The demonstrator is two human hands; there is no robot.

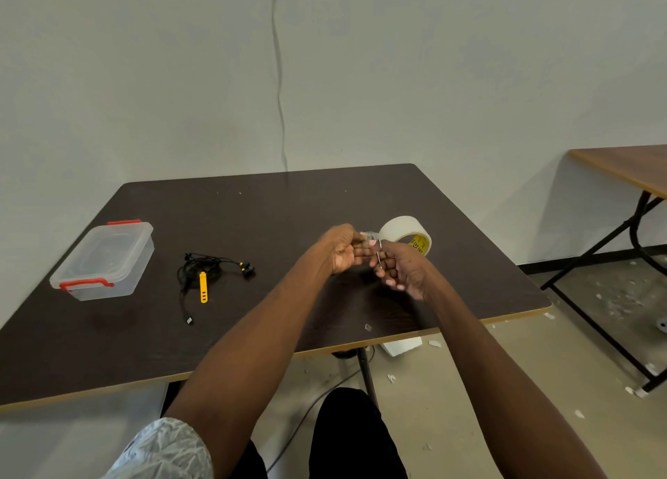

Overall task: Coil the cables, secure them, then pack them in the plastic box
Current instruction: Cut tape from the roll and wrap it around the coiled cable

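Your left hand (343, 249) pinches tape end, right hand (400, 269) grips small scissors (379, 258) at tape roll (404, 231), frame centre-right, likely cutting strip for black cable (202, 267), centre-left.

dark table (252, 208) against pale wall (144, 81); littered floor (469, 388).

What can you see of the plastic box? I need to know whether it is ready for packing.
The plastic box is a clear, rectangular container with a translucent lid on top and red clip handles at its near and far ends. It sits flat on the left part of the dark table, left of the black cable bundle. Nothing can be made out inside it, and neither hand touches it.
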